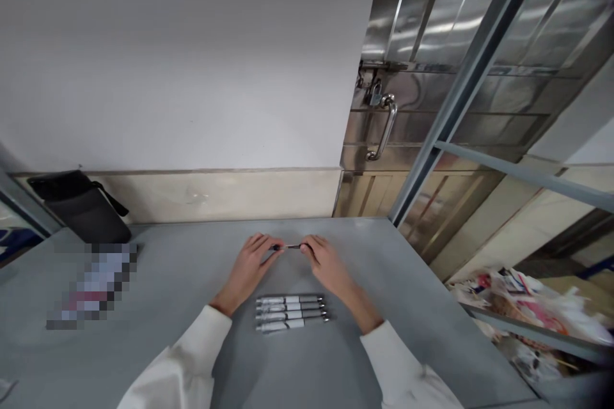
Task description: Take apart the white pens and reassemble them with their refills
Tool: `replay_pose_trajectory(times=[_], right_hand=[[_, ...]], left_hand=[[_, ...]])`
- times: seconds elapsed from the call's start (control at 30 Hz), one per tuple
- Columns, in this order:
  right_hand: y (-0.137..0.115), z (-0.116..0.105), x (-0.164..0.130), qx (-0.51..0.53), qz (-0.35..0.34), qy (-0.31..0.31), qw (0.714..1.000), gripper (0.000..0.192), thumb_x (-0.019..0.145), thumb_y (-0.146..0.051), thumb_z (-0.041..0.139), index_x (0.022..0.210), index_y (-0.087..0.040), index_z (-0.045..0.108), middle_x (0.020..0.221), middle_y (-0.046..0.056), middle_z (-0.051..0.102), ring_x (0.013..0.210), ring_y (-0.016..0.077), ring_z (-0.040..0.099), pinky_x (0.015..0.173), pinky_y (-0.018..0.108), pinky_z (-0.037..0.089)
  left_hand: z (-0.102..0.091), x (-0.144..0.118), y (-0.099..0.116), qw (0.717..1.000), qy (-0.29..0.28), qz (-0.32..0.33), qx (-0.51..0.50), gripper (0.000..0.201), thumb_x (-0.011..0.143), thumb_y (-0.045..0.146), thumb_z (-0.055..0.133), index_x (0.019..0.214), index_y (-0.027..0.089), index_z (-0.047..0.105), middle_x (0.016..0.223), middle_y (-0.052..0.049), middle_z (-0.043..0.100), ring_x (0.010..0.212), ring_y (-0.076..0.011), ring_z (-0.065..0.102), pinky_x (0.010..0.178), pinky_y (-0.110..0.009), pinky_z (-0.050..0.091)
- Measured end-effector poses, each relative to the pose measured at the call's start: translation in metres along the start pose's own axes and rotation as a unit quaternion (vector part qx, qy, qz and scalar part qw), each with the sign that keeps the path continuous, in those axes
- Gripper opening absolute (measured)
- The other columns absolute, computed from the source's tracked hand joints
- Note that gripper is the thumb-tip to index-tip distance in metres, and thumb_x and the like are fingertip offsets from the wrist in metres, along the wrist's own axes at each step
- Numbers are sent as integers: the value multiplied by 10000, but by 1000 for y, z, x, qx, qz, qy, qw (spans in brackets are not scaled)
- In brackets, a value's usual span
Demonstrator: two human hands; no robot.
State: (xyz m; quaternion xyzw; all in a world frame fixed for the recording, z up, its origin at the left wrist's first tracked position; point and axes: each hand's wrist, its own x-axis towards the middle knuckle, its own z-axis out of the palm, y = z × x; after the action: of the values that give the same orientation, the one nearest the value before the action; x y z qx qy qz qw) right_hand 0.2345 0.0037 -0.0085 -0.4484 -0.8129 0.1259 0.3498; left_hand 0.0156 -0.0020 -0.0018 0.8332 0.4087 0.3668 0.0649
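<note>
Hands: left hand [248, 270] and right hand [326, 264] pinching a pen [290, 246] at its ends; above table [167, 307]
Below: four pens [291, 313] in a row; black bag [81, 206] far left

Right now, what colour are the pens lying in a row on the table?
The four pens are white with silvery tips, seen in the head view.

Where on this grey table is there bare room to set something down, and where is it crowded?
Bare table lies right of the right hand to the edge, and between the left hand and the blurred item. Crowded: both hands pinch one pen, with a row of pens between the wrists. A black pouch fills the far-left corner.
</note>
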Motion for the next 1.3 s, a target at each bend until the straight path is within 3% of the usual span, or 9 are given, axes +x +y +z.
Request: replay_pose_trajectory(times=[0.17,0.33,0.67,0.8,0.93,1.03,1.2,1.3], right_hand=[[4,4,-7,-11,9,-10,1000,312,1043,-295,323,852,-207,555,846,54,626,837,201,576,780,318,438],[3,7,-8,-40,5,-19,999,275,1033,-224,336,897,-193,573,856,66,637,845,205,573,780,314,433],[1,7,-9,-76,-4,-29,997,261,1011,-144,371,851,-191,572,823,57,633,799,196,553,721,297,414],[2,6,-7,-63,-37,-7,997,244,1003,-135,388,868,-199,581,849,49,638,828,202,552,772,320,417],[-1,-3,-6,-50,-47,21,997,93,975,-233,513,981,-219,605,987,48,638,960,215,553,856,346,413],[-3,-7,-8,-53,-37,30,997,151,952,-308,569,1080,-238,607,1078,47,619,1043,218,543,910,360,395],[-3,-5,-9,-39,-34,15,999,141,985,-295,507,971,-230,631,1030,35,626,1017,204,555,914,359,386],[-3,-5,-8,-23,-28,20,999,132,943,-309,585,1046,-231,608,1080,43,623,1044,214,552,919,358,401]], left_hand=[[-3,-2,3,1000,-13,16,7,206,999,349,472,1071,230,623,992,-28,673,960,-208,564,897,-362,427],[-8,-2,8,999,-37,13,17,230,1007,350,449,1041,227,640,990,-31,686,958,-217,555,885,-369,430],[2,-3,7,993,-48,33,99,286,1029,282,359,933,210,619,923,-39,652,923,-222,520,861,-372,431],[5,-4,5,993,-50,22,108,344,1039,295,318,856,202,595,866,-40,628,903,-214,525,848,-368,438],[9,-5,2,995,-38,-2,92,351,1043,323,299,873,201,581,872,-39,618,906,-208,545,872,-370,447],[9,-5,0,996,-35,-5,80,337,1041,340,309,913,206,591,914,-40,625,933,-208,552,894,-368,451],[8,-5,0,997,-38,1,72,333,1040,349,319,930,202,597,936,-45,627,942,-205,555,903,-373,452],[8,-5,1,997,-39,-4,60,318,1039,335,328,943,201,599,951,-41,632,957,-204,558,914,-375,449]])
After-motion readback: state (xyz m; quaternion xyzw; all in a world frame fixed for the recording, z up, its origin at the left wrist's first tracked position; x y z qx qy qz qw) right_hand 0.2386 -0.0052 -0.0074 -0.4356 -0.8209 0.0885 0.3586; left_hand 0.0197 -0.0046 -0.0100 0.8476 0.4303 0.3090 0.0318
